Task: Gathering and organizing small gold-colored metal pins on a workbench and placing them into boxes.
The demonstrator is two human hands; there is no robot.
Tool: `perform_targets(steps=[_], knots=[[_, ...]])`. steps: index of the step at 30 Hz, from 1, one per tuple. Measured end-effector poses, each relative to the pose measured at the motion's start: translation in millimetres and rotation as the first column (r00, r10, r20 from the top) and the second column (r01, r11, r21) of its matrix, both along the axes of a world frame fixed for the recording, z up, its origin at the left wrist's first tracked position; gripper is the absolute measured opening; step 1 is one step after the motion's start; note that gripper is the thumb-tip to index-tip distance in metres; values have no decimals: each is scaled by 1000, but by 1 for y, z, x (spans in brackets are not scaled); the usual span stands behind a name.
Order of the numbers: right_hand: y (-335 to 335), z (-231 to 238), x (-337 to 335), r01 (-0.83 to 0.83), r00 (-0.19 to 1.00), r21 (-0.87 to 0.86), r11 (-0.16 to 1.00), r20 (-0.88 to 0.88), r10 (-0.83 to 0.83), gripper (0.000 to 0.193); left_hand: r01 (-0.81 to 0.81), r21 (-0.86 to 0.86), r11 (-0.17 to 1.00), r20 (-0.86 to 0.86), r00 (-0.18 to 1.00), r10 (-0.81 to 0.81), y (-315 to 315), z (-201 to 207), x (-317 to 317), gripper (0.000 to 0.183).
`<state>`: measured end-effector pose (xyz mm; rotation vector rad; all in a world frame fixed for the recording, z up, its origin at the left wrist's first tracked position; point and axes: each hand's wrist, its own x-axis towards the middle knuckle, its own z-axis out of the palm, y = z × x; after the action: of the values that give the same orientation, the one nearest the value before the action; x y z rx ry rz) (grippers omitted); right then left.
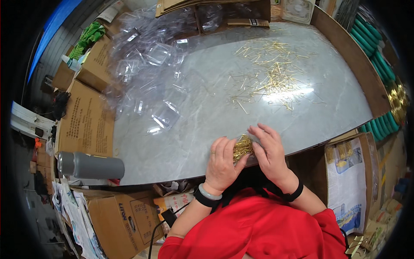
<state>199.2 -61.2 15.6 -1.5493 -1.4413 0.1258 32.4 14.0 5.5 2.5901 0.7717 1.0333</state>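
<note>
At the table's near edge, a bundle of gold-coloured wire hooks [243,147] is held between my two hands. My left hand [223,160] curls round its left side, with the thumb at the near end. From the right, my right hand [270,150] presses against the bundle with its thumb and fingers, the fingertips reaching past its far end. A shiny clear edge shows beside the bundle, but I cannot tell whether it sits in a plastic box. Farther off, a loose spread of gold wire hooks [278,77] lies on the grey tabletop [207,108].
Clear plastic boxes [166,114] are heaped across the table's left and back. A grey bottle [98,166] lies on its side at the near left. Cardboard boxes [86,118] line the left edge; a raised board [351,64] borders the right. A white fan [297,11] stands at the back.
</note>
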Motion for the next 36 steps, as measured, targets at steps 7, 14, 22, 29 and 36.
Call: perform_targets(steps=[7, 14, 22, 29, 36], knots=[[-5, 10, 2, -49, 998, 20, 999, -29, 49, 42, -1, -6, 1000, -14, 1000, 1, 0, -3, -2, 54], [-5, 13, 9, -162, 986, 60, 985, 46, 160, 41, 8, 0, 1000, 7, 1000, -8, 1, -1, 0, 53], [6, 11, 0, -48, 996, 37, 998, -73, 51, 33, 18, 9, 1000, 15, 1000, -18, 0, -2, -2, 52], [-10, 4, 8, -156, 987, 46, 987, -40, 158, 45, -1, 12, 1000, 5, 1000, 1, -1, -1, 0, 51], [-20, 6, 3, 0, 998, -10, 1000, 69, 1, 43, -10, 21, 1000, 7, 1000, 9, -1, -3, 1, 51]])
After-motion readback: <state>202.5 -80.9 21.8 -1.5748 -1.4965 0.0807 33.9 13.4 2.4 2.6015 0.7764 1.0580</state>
